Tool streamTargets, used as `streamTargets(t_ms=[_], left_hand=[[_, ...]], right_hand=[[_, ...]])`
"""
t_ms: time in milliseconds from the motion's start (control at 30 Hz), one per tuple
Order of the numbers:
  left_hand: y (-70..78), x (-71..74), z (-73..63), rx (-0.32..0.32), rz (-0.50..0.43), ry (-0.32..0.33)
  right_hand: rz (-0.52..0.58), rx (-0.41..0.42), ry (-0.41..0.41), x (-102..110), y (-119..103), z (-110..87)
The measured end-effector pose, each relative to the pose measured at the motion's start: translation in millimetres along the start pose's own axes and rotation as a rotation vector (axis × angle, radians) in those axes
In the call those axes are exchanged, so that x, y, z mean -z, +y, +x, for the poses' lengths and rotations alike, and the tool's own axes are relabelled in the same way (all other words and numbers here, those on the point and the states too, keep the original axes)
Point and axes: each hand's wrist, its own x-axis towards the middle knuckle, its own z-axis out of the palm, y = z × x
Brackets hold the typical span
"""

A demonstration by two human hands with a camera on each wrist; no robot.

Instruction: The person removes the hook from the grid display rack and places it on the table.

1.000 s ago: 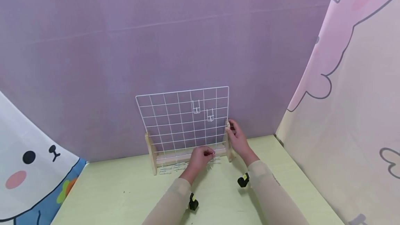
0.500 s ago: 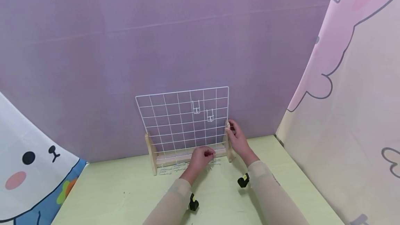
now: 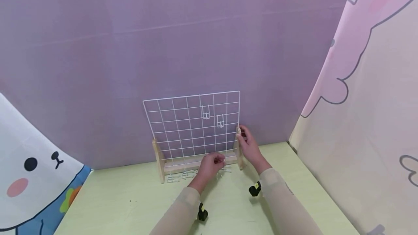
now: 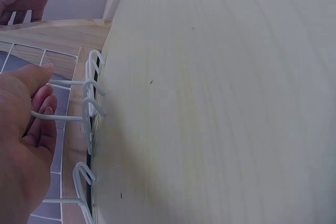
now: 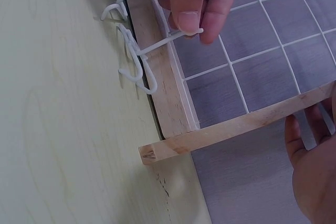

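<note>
A white wire grid panel [image 3: 192, 130] stands in a wooden stand [image 3: 159, 164] at the back of the table. Two white wire hooks hang on its upper right part, one hook [image 3: 205, 112] higher than the other hook [image 3: 220, 120]. My left hand [image 3: 210, 166] is low in front of the grid. Its thumb and fingers pinch the straight end of a white wire hook [image 5: 135, 59], whose curved part lies by the base bar. My right hand [image 3: 250, 151] grips the stand's right wooden upright [image 5: 252, 124], its thumb in front and some fingers behind.
Several more white hooks [image 3: 173, 178] sit in a row along the stand's front bar. The pale table [image 3: 130, 206] reaches toward me. A purple cloth [image 3: 196, 39] hangs behind, and printed cartoon cloths [image 3: 375, 126] flank both sides.
</note>
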Motion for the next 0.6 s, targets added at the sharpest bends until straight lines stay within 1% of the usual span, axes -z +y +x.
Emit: streamTargets(t_ms=[200, 400, 533, 600], left_hand=[[2.2, 2.1, -2.2, 0.014, -0.015, 0.004], [5.9, 5.3, -5.0, 0.016, -0.01, 0.03], [11.6, 9.2, -7.0, 0.015, -0.038, 0.044], [16.8, 12.4, -7.0, 0.013, -0.052, 0.053]], right_hand=[[-0.008, 0.011, 0.004, 1, 0, -0.1], [-0.033, 0.04, 0.001, 2, -1, -0.1], [-0.033, 0.043, -0.006, 2, -1, -0.6], [-0.023, 0.039, -0.008, 2, -2, -0.6]])
